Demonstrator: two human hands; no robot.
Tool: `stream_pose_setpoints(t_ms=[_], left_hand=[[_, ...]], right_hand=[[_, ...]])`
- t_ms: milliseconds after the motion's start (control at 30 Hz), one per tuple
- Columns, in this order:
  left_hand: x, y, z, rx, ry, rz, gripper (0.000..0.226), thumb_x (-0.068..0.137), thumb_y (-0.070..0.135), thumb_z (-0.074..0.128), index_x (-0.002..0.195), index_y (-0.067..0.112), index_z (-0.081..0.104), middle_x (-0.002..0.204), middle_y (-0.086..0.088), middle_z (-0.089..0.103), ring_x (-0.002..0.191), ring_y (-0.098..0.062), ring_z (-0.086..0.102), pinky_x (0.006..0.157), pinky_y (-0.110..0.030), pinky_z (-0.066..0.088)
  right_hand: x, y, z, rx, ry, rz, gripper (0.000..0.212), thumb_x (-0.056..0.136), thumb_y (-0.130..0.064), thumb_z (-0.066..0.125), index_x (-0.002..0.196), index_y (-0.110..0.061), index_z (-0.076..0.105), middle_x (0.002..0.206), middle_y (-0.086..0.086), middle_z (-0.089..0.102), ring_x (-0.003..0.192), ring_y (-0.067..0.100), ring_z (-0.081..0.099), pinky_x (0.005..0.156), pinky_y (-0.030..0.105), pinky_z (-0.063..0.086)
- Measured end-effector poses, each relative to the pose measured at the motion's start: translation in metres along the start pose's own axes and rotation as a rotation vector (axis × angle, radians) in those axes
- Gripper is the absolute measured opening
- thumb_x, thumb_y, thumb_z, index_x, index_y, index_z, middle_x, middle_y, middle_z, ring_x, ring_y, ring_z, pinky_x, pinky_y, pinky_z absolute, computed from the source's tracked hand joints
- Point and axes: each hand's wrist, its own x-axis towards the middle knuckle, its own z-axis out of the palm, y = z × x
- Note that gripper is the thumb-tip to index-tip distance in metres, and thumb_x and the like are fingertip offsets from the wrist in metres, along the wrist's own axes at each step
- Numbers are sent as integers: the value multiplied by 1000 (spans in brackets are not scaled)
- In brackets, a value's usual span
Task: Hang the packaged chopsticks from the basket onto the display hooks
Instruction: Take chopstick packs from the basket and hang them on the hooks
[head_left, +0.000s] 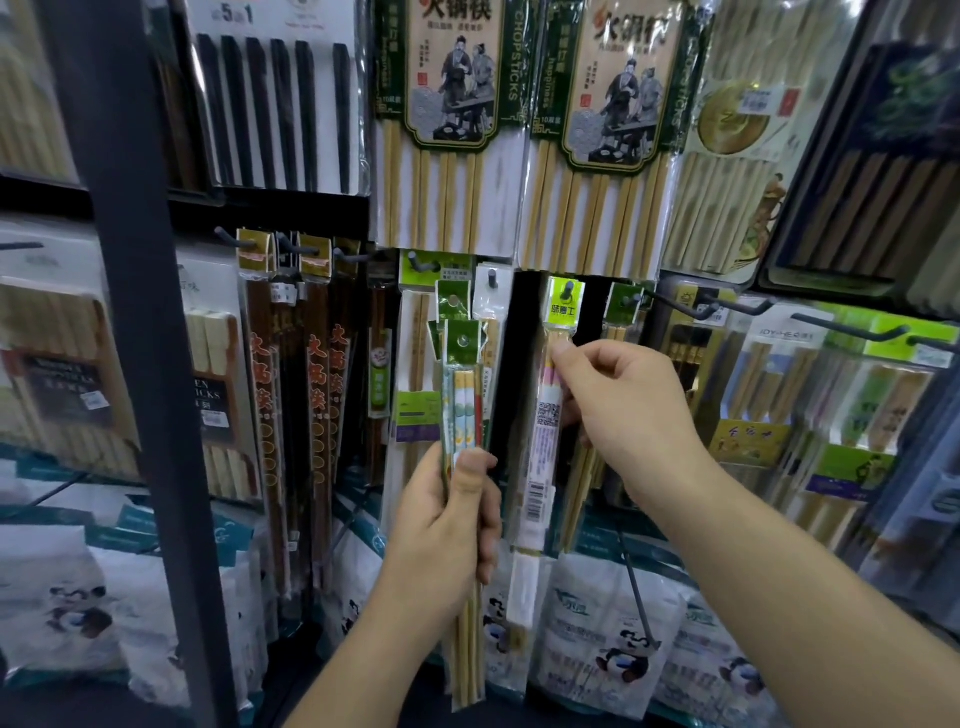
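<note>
The person stands close up to the rack, and the step in hand looks to be the hanging itself. Take the centre hook (569, 288) on the black panel as the mark. Just below and to the right of it, the right hand (623, 415) pinches a single pack (548, 415) of chopsticks near its top, between thumb and fingertips. The pack's bright green header sits right at the hook, with the dark hook tip showing in the punched hole. The rest of the pack hangs straight down beneath. From here I cannot tell whether the header is pushed well back along the hook or only caught on its tip.

Below and to the left of the hook, the left hand (447, 525) is wrapped round a bundle (462, 395) of several more packs. They are held upright with their green headers uppermost, and their holes are free of any hook. Those, I would say, wait their turn.

Left of the centre hook, a neighbouring hook (492, 280) carries a clear pack, and to the right another hook (631, 300) holds a green-headed one. Above hang the large bamboo sets (452, 130).

The next move, as I judge it, is to slide the header back along the hook and let go once the pack hangs on its own. Then the right hand can cross down-left to draw one pack from the bundle by its header. The hole is small and the packs on both sides crowd in, so lining hole to tip will take care.
</note>
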Motion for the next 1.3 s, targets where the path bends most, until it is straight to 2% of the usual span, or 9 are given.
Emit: stream_pose_setpoints(t_ms=[133,267,433,600,833,967,1133,1233,1300], left_hand=[[-2,2,3,-91,-19,-22,77,66,94,58,99,25,66,67,1,57,48,-11,47,41,-26,41],[-2,3,3,-77,-49,-39,54,83,77,51,88,25,65,66,2,57,49,-12,47,41,-26,41],[-1,5,7,-43,-94,-32,45,86,72,56,81,29,62,66,-1,57,50,-13,51,41,-27,44],[-2,1,13,8,-148,6,57,78,82,63,100,29,65,64,-4,56,47,-16,52,40,-29,44],[1,-5,13,211,-148,92,47,80,88,55,104,48,62,59,4,54,46,-15,50,41,-35,46],[0,-11,14,372,-128,177,46,87,89,37,102,50,57,64,15,60,50,-1,53,48,-34,46],[-6,-13,18,398,-90,138,29,73,102,20,85,85,41,63,28,58,55,5,53,57,-25,52],[-3,-14,21,358,-77,125,49,84,92,23,89,55,53,64,9,54,57,-9,50,59,-35,47],[-2,-14,23,359,-51,150,50,96,77,28,91,35,54,77,1,57,68,-15,55,68,-34,50]], right_hand=[[-3,12,-1,-180,9,-29,30,96,-47,65,74,-26,70,66,-3,71,62,12,70,59,28,52],[-11,19,-6,-230,60,-11,23,93,-43,70,79,-25,66,71,0,69,68,17,71,63,35,59],[-35,6,-1,75,-104,-57,17,92,-35,72,81,-21,70,73,6,69,58,14,67,49,17,48],[-41,2,7,123,-150,-55,19,83,-33,82,81,-19,69,75,9,70,67,26,67,55,21,53],[-43,10,-2,242,-202,29,24,78,-24,87,90,-12,69,78,10,72,63,18,67,51,25,54],[-41,13,-5,300,-220,73,25,82,-19,84,91,-5,65,69,5,70,58,14,67,49,23,52],[-37,16,-8,212,-232,97,26,84,-27,82,86,-8,65,80,20,69,64,19,63,55,26,55],[-36,15,-8,201,-224,101,17,89,-20,78,88,-8,65,83,24,65,68,21,64,56,28,57],[-35,15,-9,181,-211,90,10,92,-14,72,86,-10,65,72,12,63,60,18,64,52,23,54]])
